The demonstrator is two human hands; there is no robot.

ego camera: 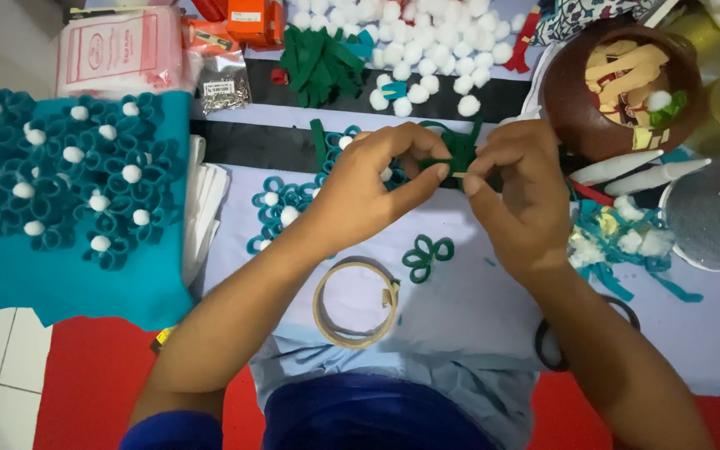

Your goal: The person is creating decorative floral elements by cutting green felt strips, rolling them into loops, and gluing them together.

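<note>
Both hands work one dark green felt strip (457, 158), held up between them above the pale cloth (477, 308). The left hand (368, 187) has its thumb and forefinger pressed together on the strip's near end; the right hand (518, 187) pinches the same strip from the other side, fingertips almost touching the left's. The strip looks part-curled, so the step in hand appears to be shaping a loop. Holding the fold needs both grips kept tight, since felt tends to spring open.

Just below the grips lies a finished green loop flower (427, 257), apart from both hands. Below the left grip sits a wooden hoop (355, 302) on the cloth. Left of the left grip are teal loop flowers (281, 208) with white pompoms, and well to the left a teal sheet (68, 183) covered with more of them. Above the grips are a pile of green strips (318, 62) and loose white pompoms (427, 42). Right of the right grip stand a brown bowl (568, 108) of scraps, white glue sticks (635, 171) and teal offcuts (618, 242). Nothing lies between the hands and the finished flower; the crowding is at the sides.
</note>
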